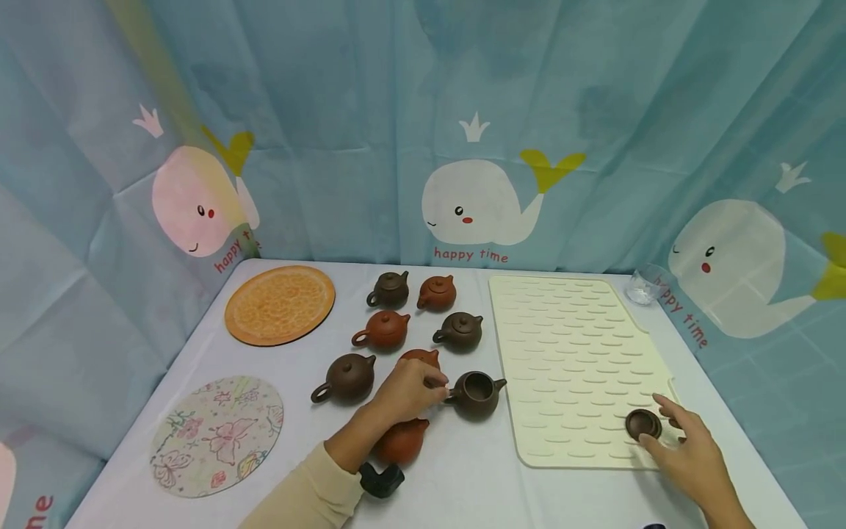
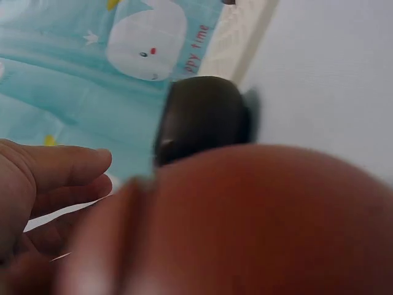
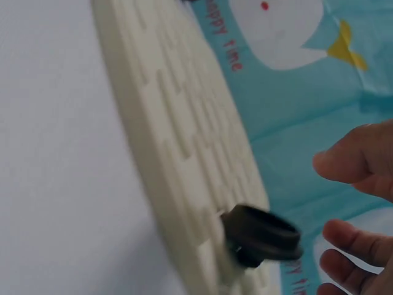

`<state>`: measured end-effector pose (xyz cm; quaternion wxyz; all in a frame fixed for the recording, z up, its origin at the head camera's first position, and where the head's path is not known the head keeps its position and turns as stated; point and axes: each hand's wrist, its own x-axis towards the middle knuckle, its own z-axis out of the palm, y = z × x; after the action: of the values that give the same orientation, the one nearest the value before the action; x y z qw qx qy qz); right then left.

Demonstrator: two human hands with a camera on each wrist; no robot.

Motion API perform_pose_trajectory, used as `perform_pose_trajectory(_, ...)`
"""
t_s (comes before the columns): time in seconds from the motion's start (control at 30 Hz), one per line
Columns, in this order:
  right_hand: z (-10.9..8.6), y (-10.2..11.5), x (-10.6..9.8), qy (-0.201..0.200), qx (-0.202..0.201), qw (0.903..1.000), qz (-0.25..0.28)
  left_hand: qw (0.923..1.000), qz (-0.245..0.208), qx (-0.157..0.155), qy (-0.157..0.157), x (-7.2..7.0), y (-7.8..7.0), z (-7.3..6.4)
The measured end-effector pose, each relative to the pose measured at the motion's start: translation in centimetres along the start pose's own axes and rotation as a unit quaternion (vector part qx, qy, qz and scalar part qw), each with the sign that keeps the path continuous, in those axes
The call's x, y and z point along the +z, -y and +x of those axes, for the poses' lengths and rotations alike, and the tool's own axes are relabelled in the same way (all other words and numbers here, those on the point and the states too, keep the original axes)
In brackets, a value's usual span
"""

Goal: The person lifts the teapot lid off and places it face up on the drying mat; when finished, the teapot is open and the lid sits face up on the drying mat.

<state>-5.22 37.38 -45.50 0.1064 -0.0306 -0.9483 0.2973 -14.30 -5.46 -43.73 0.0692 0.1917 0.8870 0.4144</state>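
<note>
In the head view, my left hand (image 1: 411,389) reaches over the teapots, its fingertips close to the handle of a dark brown teapot (image 1: 477,394) that has no lid on. In the left wrist view, the fingers (image 2: 67,166) are relaxed, with a gap between them and a dark rounded form (image 2: 202,117). A reddish teapot (image 1: 400,442) stands under my left forearm; another reddish teapot (image 1: 423,358) is partly hidden behind the hand. My right hand (image 1: 690,448) has its fingers spread around a small dark lid (image 3: 258,233), which lies knob down on the cream mat (image 1: 568,367).
Several more brown and reddish teapots, including a brown one (image 1: 350,378), stand left of the mat. An orange round mat (image 1: 280,305) and a flowered round mat (image 1: 218,437) lie at the left. A clear glass (image 1: 646,285) stands at the back right, near the curtain (image 1: 370,191).
</note>
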Motion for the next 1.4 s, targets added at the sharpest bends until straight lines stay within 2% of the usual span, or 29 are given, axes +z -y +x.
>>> perform_pose_trajectory(0.1, 0.1, 1.0, -0.5, -0.007, -0.010, 0.9998, 0.013, 0.9999, -0.004, 0.004, -0.013, -1.1, -0.7, -0.4)
perform_pose_trajectory(0.33, 0.4, 3.8, -1.2, -0.067, -0.072, 0.9951, 0.012, 0.9982, -0.041, -0.004, -0.044, -3.4, -1.6, -1.8)
perform_pose_trajectory(0.53, 0.7, 7.0, -1.8, -0.075, -0.103, 0.9901, 0.059, 0.9919, -0.078, 0.018, -0.099, -5.2, -1.3, -3.3)
perform_pose_trajectory(0.7, 1.1, 9.5, -1.6, -0.070, -0.157, 0.9767, 0.129, 0.9820, -0.123, 0.062, -0.129, -6.3, 0.0, -4.6)
perform_pose_trajectory(0.83, 1.4, 11.3, -1.2, -0.052, -0.200, 0.9626, 0.175, 0.9793, -0.142, 0.059, -0.132, -6.8, 1.3, -5.7)
perform_pose_trajectory(0.97, 1.5, 12.7, -0.6, -0.024, -0.230, 0.9512, 0.204, 0.9773, -0.160, 0.059, -0.127, -6.9, 2.6, -6.8)
perform_pose_trajectory(1.13, 1.7, 14.3, 0.5, 0.012, -0.270, 0.9354, 0.227, 0.9719, -0.189, 0.074, -0.119, -6.8, 4.4, -8.1)
perform_pose_trajectory(1.3, 2.1, 15.8, 2.5, 0.053, -0.302, 0.9157, 0.259, 0.9673, -0.208, 0.094, -0.111, -6.3, 6.2, -9.1)
perform_pose_trajectory(1.4, 2.5, 16.8, 4.0, 0.077, -0.311, 0.9073, 0.273, 0.9664, -0.216, 0.096, -0.100, -5.9, 7.2, -9.6)
